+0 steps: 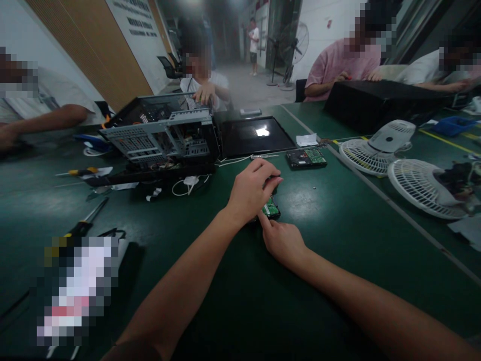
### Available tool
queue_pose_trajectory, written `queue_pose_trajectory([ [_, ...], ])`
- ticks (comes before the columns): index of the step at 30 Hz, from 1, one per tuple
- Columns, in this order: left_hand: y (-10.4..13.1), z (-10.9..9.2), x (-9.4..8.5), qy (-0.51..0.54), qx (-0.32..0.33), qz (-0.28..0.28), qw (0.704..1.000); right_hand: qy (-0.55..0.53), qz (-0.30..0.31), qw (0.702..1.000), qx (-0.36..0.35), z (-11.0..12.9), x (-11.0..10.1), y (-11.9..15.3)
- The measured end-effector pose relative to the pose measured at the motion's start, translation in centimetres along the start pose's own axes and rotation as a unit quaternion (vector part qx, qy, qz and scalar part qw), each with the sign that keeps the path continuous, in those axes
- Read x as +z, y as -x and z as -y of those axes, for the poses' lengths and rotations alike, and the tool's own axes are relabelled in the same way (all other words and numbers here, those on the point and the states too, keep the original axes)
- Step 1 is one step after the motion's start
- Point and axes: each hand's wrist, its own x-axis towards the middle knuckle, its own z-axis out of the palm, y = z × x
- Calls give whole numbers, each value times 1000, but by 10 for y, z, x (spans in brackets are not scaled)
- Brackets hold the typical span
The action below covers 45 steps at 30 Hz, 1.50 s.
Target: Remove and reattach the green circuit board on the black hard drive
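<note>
A hard drive (272,210) with a green circuit board lies on the table, mostly hidden under my hands. Above it, my left hand (252,189) is closed in a pinch, thumb against fingers. Something dark shows below the fingertips, too small to name. My right hand (284,242) is at the drive's near side, its index finger reaching onto the edge and the other fingers curled in. A second hard drive (307,158), board side up, lies beyond them to the right.
An opened computer case (161,138) stands at the back left, beside a flat black panel (255,136). Screwdrivers (80,228) and a blurred-out object (80,286) lie at left. White fan parts (376,150) and a black case (379,103) are at right. Several people sit around the table.
</note>
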Motion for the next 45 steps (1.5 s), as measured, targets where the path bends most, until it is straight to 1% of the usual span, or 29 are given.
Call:
queue_pose_trajectory([
  [4,-1,1,0,13,16,15,1000,-1,-1,1000,-5,0,0,0],
  [8,0,0,3,25,0,22,999,0,-8,1000,-8,-1,1,0],
  [13,1,0,5,36,-33,-12,999,-2,-7,1000,-7,-1,2,0],
  [17,1,1,5,37,-22,-24,999,-3,5,1000,-3,0,0,0],
  [24,0,-3,1,1,-3,5,1000,4,-3,1000,-1,1,0,0],
  [34,0,-3,1,-6,7,-8,1000,2,6,1000,-1,0,-1,0],
  [41,-3,-6,0,-9,9,10,1000,4,0,1000,-4,0,0,0],
  [45,-2,-4,1,7,19,8,1000,3,3,1000,-3,0,0,0],
])
